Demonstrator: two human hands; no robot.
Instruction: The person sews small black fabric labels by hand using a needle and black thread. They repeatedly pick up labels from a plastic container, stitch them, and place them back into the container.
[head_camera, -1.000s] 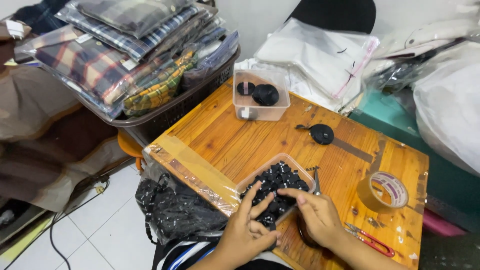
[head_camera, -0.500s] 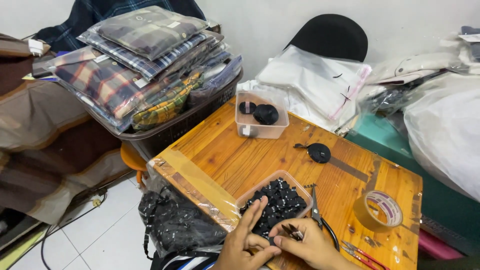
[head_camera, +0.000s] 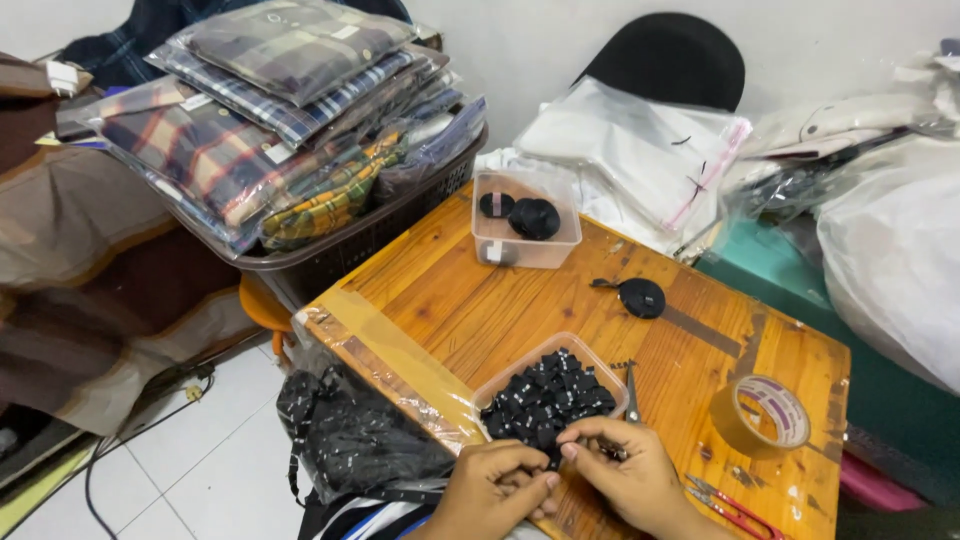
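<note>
Two hands: both at the near edge of the orange wooden table (head_camera: 480, 300).
Left hand (head_camera: 493, 487): fingers curled together, tips meeting the right hand's.
Clear plastic tray of small black parts (head_camera: 548, 397): just beyond both hands, touching the fingertips.
Right hand (head_camera: 628, 473): fingers bent and pinched on a small black part; the hold itself is partly hidden.
Roll of brown packing tape (head_camera: 762, 415): right of the tray, apart.

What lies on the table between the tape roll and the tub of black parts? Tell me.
In the head view, a pair of snips lies on the table, right beside the tub of black parts; from there to the tape roll is bare wood.
</note>
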